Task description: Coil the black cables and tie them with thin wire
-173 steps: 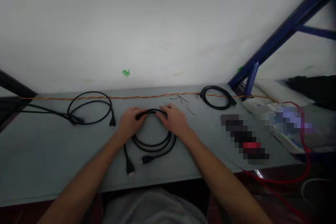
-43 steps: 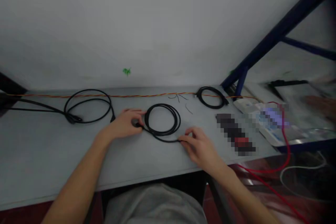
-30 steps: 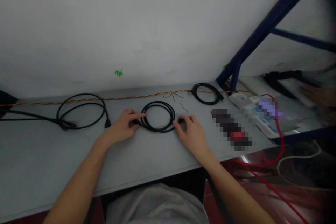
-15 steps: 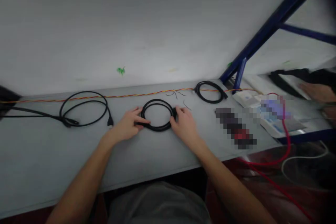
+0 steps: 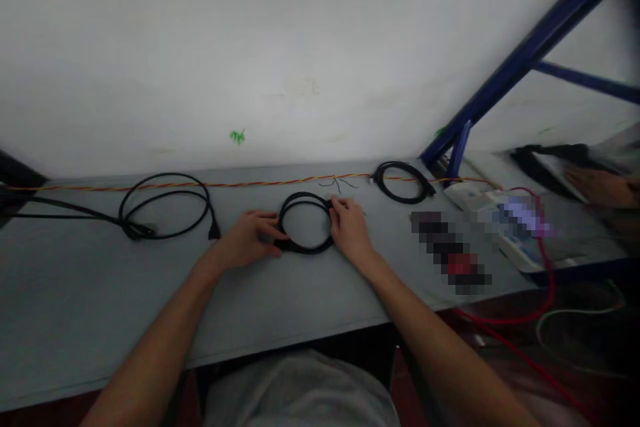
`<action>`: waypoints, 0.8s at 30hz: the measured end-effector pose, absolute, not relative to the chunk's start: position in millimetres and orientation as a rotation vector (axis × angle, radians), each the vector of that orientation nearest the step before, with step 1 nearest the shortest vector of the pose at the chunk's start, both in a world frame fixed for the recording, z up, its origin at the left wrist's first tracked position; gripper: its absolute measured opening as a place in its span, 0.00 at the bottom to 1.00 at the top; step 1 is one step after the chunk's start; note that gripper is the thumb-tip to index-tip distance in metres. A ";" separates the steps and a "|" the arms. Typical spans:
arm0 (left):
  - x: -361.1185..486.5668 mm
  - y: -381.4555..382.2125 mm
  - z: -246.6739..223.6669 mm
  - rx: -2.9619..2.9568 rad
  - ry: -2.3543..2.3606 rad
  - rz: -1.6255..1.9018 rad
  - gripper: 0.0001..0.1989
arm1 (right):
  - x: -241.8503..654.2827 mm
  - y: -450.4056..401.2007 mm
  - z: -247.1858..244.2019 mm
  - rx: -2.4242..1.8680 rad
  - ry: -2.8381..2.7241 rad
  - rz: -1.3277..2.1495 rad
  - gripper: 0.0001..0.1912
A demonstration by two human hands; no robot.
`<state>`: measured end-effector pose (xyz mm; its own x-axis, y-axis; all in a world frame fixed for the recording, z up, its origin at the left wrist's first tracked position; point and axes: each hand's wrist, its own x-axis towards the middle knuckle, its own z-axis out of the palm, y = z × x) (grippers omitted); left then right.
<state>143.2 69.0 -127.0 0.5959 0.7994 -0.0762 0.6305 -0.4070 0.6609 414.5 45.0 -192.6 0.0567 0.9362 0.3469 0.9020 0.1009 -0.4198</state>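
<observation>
"Black cable (image 5: 307, 251) is coiled on the grey tabletop (image 5: 260, 313); in the head view, where is it held?"

"At both sides. Its right edge is pinched by the right hand (image 5: 351, 228), thumb and fingers closed on it. Its lower left edge is met by fingertips of the left hand (image 5: 250, 238), loosely parted; whether anything is gripped there cannot be told."

"What is laid around it?"

"A looped cable (image 5: 165, 237) to the left, and another coil (image 5: 401, 201) farther back to the right."
</observation>
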 end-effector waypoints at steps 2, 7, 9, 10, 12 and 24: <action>144.7 67.9 -127.9 2.164 1.210 0.386 0.26 | 419.6 47.9 -192.1 -1.756 -1.840 0.134 0.23; 145.8 64.6 -132.7 2.224 1.233 0.435 0.50 | 427.6 50.3 -189.9 -1.731 -1.811 0.242 0.23; 145.6 63.9 -133.5 2.237 1.196 0.374 0.51 | 428.8 50.5 -189.2 -1.729 -1.803 0.256 0.23; 145.3 63.9 -133.6 2.236 1.180 0.343 0.49 | 429.0 50.6 -188.8 -1.728 -1.802 0.258 0.23; 144.5 64.6 -133.8 2.222 1.177 0.306 0.45 | 428.4 51.4 -187.2 -1.737 -1.800 0.251 0.22; 144.4 67.4 -141.6 2.081 1.246 0.518 0.40 | 411.0 59.1 -187.0 -1.822 -1.593 0.220 0.15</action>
<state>144.4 67.4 -141.6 0.4702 0.8826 0.0051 0.6257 -0.3374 0.7034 411.0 59.1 -187.0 0.2303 0.9227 0.3090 0.8047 -0.0021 -0.5937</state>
